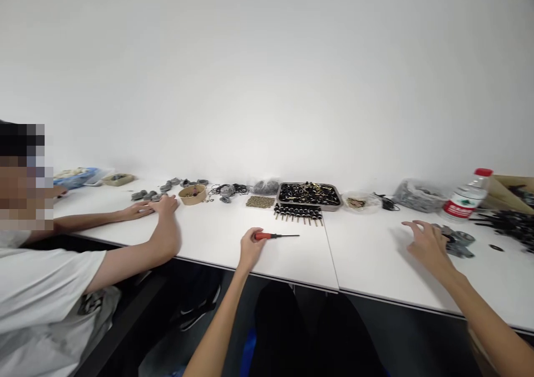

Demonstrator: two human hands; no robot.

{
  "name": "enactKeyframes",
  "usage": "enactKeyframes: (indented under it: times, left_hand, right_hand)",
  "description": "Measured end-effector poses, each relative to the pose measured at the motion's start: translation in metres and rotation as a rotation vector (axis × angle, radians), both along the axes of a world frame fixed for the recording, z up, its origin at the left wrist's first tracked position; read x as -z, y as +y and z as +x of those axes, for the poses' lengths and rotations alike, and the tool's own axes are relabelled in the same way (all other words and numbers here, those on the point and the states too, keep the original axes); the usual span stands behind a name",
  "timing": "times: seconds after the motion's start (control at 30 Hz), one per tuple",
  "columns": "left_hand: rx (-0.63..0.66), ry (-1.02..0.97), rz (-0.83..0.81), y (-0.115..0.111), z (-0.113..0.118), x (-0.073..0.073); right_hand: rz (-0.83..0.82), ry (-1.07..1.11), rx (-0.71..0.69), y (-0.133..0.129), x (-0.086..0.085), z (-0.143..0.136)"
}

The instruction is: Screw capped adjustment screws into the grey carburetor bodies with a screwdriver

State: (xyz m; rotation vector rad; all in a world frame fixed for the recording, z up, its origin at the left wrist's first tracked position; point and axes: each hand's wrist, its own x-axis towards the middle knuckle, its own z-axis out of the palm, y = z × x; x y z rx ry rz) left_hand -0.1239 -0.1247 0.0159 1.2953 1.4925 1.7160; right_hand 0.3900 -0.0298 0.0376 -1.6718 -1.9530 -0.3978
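Note:
My left hand (251, 248) is closed around the red handle of a screwdriver (275, 236), whose dark shaft points right over the white table. My right hand (429, 249) is over the right part of the table, slightly blurred, with fingers stretched out and apart and nothing seen in them. Just beyond and beside it lies a small heap of grey plastic parts (461, 243), partly hidden by the hand. Between my hands, farther back, a row of black parts with brass-coloured pins (298, 214) lies in front of a metal tray (278, 201) full of similar pieces.
Small brass pieces (260, 202) lie left of the tray. Toward the right are a plastic bag (417, 195), a water bottle (465, 199) and black parts (511, 227). At the left, a co-worker's hands (161, 203) rest near a round container (193, 198) and grey parts.

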Motion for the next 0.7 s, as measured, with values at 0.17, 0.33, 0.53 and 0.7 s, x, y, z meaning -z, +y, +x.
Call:
enactKeyframes:
  times: [0.17, 0.33, 0.53, 0.7]
  left_hand:
    - [0.076, 0.376, -0.048, 0.014, -0.001, -0.007]
    - [0.165, 0.644, -0.139, 0.031, -0.013, -0.015]
    - [0.169, 0.882, -0.310, 0.065, -0.043, -0.042]
    - [-0.171, 1.070, -0.447, 0.120, -0.084, -0.081]
  right_hand:
    - [0.025, 0.023, -0.153, 0.036, 0.002, -0.058]
    - [0.034, 0.048, -0.337, 0.065, -0.009, -0.108]
    - [0.029, 0.195, -0.650, 0.087, -0.010, -0.159]
    - [0.140, 0.371, -0.744, 0.085, 0.003, -0.181]
